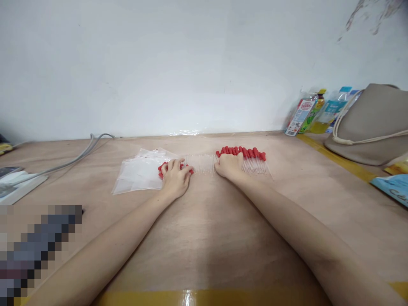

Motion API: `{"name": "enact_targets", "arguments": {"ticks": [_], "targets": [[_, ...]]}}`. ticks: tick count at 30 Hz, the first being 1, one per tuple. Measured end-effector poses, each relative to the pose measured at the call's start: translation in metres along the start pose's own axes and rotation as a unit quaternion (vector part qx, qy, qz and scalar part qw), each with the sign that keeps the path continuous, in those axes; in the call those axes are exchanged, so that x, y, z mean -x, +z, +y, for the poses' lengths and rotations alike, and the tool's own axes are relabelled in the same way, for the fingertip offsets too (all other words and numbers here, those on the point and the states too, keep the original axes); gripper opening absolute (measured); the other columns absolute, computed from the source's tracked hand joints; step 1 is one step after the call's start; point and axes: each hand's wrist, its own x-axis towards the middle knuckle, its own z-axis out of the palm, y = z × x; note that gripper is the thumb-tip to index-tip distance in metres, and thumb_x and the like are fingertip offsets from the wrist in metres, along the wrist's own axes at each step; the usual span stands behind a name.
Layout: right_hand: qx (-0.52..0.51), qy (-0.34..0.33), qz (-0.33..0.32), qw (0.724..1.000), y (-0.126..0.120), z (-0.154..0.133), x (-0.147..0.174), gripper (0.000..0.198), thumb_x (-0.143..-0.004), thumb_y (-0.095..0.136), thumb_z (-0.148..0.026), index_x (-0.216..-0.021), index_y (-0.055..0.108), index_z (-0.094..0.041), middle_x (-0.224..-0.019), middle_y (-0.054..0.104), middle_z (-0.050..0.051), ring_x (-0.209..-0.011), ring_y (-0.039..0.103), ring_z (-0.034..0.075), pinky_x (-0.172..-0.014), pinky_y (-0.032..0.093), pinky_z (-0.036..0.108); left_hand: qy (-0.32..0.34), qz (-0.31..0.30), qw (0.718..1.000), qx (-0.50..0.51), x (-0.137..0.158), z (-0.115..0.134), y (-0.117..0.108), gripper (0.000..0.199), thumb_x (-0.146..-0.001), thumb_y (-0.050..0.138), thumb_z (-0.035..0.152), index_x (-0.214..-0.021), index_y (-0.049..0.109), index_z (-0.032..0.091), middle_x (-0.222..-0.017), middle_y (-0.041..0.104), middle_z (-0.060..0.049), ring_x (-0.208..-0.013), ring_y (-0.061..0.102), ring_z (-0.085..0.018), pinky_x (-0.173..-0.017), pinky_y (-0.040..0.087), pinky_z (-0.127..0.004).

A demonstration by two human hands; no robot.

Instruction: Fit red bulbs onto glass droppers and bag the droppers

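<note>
My left hand (pixel 176 178) rests with curled fingers over several small red rubber bulbs (pixel 163 168), on the right edge of some clear plastic bags (pixel 137 172). Between my hands lies a row of thin clear tubes (pixel 200 165) without bulbs. My right hand (pixel 230 165) is closed, knuckles up, at the left end of a row of droppers (pixel 255 159): clear tubes with red bulbs at their far ends. Its fingertips are turned under, so whatever they grip is hidden. A single clear tube (pixel 270 171) sticks out at that row's right end.
Grey cables (pixel 79 153) run to a white power strip (pixel 27 187) at left. Back right stand a carton (pixel 299 117), bottles (pixel 328 114) and a grey-beige bag (pixel 371 123). A blue packet (pixel 392 187) lies at the right edge. Yellow tape (pixel 223 297) lines the table's front.
</note>
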Motion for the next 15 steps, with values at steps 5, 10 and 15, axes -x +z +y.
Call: {"name": "enact_targets", "arguments": {"ticks": [5,10,15], "targets": [[0.013,-0.004,-0.021,1.000,0.004,-0.010,0.000,0.019,-0.075,0.044,-0.014,-0.072,0.063,-0.014,-0.077,0.066,0.014,-0.073,0.059,0.024,-0.077,0.023,0.043,-0.001,0.008,1.000,0.022,0.000,0.002,-0.002,0.013,-0.082,0.052,0.025,-0.087,0.064,0.023,-0.111,0.054,-0.010,-0.104,0.042,-0.029,-0.082,0.031,-0.047],[-0.003,0.004,0.033,0.999,-0.002,-0.010,0.009,0.022,-0.081,0.038,-0.017,-0.087,0.058,-0.008,-0.083,0.064,0.017,-0.078,0.058,0.026,-0.077,0.023,0.041,0.050,0.041,0.994,0.086,0.001,0.006,-0.009,0.012,-0.084,0.050,0.025,-0.089,0.060,0.021,-0.105,0.058,-0.008,-0.097,0.047,-0.024,-0.082,0.036,-0.041],[-0.132,-0.110,0.141,0.975,0.006,0.011,0.033,0.021,-0.087,0.031,-0.022,-0.089,0.050,-0.013,-0.081,0.063,0.011,-0.071,0.055,0.020,-0.080,0.027,0.038,0.080,0.015,0.978,0.192,0.009,0.012,-0.009,0.012,-0.087,0.046,0.024,-0.095,0.053,0.018,-0.085,0.062,-0.005,-0.082,0.054,-0.018,-0.074,0.045,-0.031]]}}
